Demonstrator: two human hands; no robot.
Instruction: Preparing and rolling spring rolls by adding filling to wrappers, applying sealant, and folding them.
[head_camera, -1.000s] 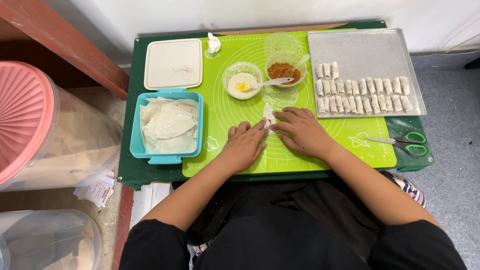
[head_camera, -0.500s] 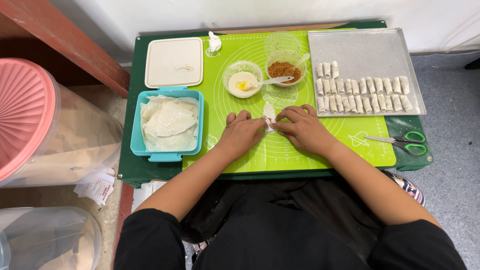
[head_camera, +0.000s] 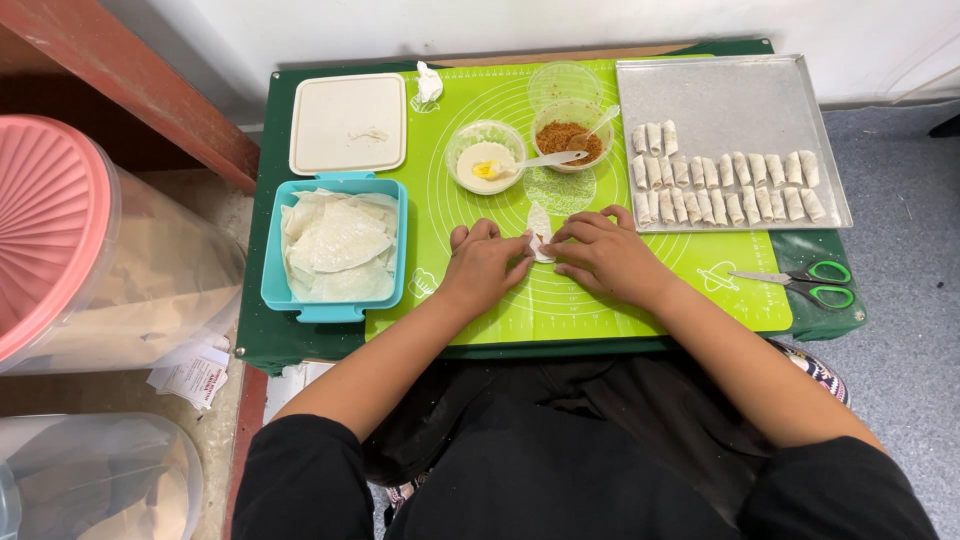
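Hands have slid up: left hand and right hand now pinch the small white wrapper, rolling it tighter.

Left hand and right hand meet (fingers curled).

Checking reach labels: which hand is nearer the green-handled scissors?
Right. The right hand rests on the mat, left of the scissors with mat between. The left hand lies farther left, beyond the wrapper.
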